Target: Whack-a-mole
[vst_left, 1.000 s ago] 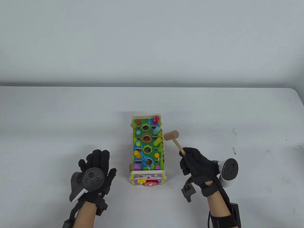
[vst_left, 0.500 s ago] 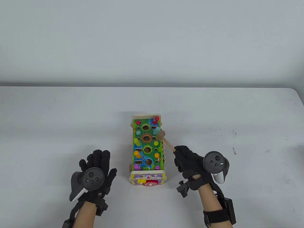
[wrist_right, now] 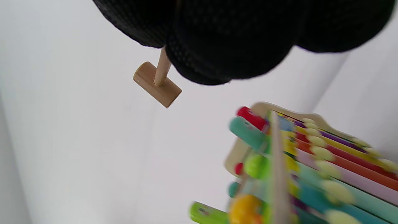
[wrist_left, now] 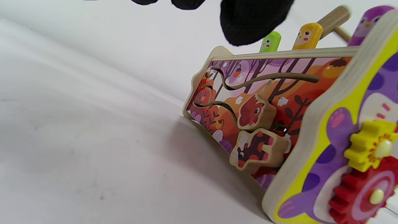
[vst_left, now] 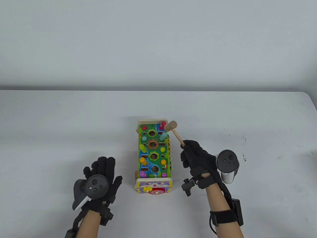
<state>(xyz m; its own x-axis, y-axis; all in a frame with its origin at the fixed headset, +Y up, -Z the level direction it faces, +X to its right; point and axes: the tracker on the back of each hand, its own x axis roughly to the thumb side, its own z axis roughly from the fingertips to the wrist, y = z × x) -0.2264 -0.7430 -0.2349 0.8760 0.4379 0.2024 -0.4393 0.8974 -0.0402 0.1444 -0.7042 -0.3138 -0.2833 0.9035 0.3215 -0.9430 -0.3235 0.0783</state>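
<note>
The wooden whack-a-mole toy point(vst_left: 153, 156) stands mid-table with coloured pegs in two rows along its green top. On the right row the red peg point(vst_left: 162, 125) and the teal peg point(vst_left: 163, 135) stick up; the green peg point(vst_left: 162, 149) sits low. My right hand point(vst_left: 195, 158) grips the handle of a small wooden hammer point(vst_left: 171, 125), whose head is raised beside the toy's far right corner, near the red peg. It shows in the right wrist view point(wrist_right: 157, 84) too. My left hand point(vst_left: 102, 173) rests flat and empty on the table left of the toy.
The toy's near end carries a yellow gear and a red gear point(wrist_left: 363, 189). Its left side panel has sliding animal pieces point(wrist_left: 256, 112). The table's right edge point(vst_left: 312, 106) curves away at the far right.
The hammer struck down on the right-row green peg, which sank while the left-row green peg rose. It then lifted and moved farther back to the red peg. The left hand stayed put.
</note>
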